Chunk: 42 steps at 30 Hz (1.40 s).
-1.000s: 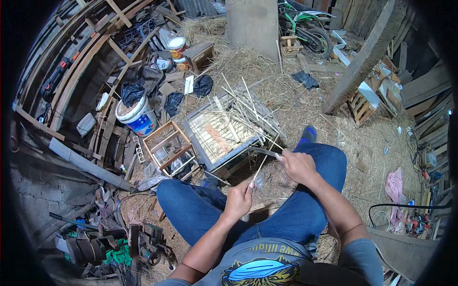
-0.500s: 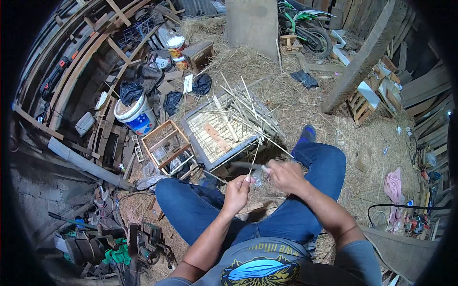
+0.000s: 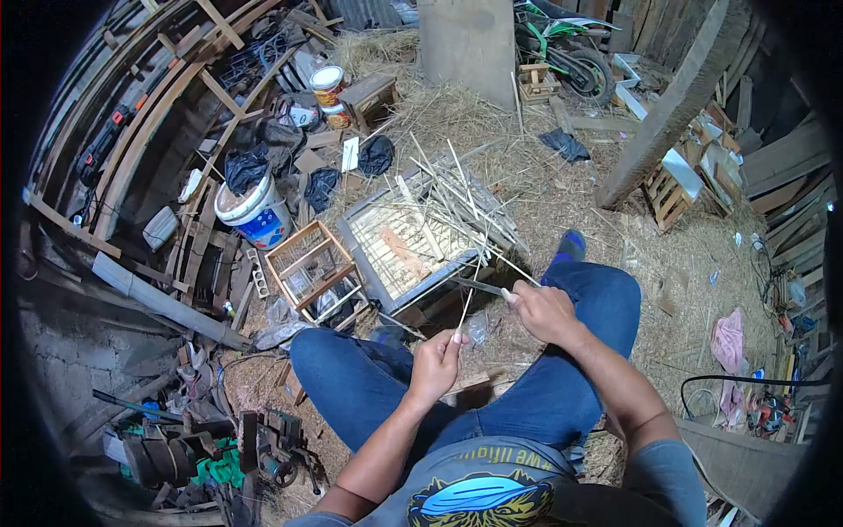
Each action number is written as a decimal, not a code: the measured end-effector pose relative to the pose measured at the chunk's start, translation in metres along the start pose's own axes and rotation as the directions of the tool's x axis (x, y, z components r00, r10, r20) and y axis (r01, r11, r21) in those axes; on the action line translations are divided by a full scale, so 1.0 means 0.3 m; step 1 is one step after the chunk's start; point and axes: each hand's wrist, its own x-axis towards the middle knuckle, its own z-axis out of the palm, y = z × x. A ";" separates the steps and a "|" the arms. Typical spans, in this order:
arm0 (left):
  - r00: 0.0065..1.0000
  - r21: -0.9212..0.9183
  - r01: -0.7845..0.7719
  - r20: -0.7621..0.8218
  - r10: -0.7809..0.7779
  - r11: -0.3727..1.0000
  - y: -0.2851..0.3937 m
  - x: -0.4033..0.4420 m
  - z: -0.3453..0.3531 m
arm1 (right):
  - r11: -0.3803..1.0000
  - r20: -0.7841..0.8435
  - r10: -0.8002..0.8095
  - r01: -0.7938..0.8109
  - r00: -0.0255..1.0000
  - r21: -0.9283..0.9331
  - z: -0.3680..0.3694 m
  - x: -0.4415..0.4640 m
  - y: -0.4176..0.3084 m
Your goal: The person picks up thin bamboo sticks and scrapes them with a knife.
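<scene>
My left hand [image 3: 435, 364] pinches the near end of a thin bamboo strip [image 3: 466, 303], which points away from me toward the low table. In my right hand [image 3: 542, 312] is a knife [image 3: 482, 285], its handle gripped in closed fingers and its blade pointing left. The blade crosses the strip around its middle; whether it touches the strip I cannot tell. Beyond my hands stands the low table [image 3: 367, 255] with a pale slatted top. A heap of bamboo strips [image 3: 457, 198] lies across its far right part, and a flat brown piece of wood [image 3: 402, 255] rests on it.
Left of the table is a small wooden frame cage [image 3: 309, 268], with a white bucket [image 3: 255, 215] behind it. A wooden post [image 3: 663, 105] rises at the right. A motorbike [image 3: 575, 57] stands at the back. Straw [image 3: 676, 290] covers the floor.
My right hand has moved slightly right and away from me with the knife, which was blurred before and now shows sharply. My left hand keeps hold of the bamboo strip in about the same place.
</scene>
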 end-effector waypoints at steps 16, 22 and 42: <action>0.993 -0.110 -0.098 0.059 0.105 0.989 -0.119 0.054 -0.034 | 0.831 -0.116 0.227 -0.130 0.967 0.541 -0.036 0.048 -0.050; 0.967 -0.347 0.145 0.249 -0.058 0.927 0.014 0.044 -0.013 | 0.313 0.156 0.348 -0.271 0.924 0.910 0.076 0.153 -0.135; 0.991 -0.633 0.125 0.117 -0.066 0.764 0.004 0.050 -0.028 | 0.977 -0.139 -0.179 0.193 0.974 0.094 0.006 -0.025 -0.236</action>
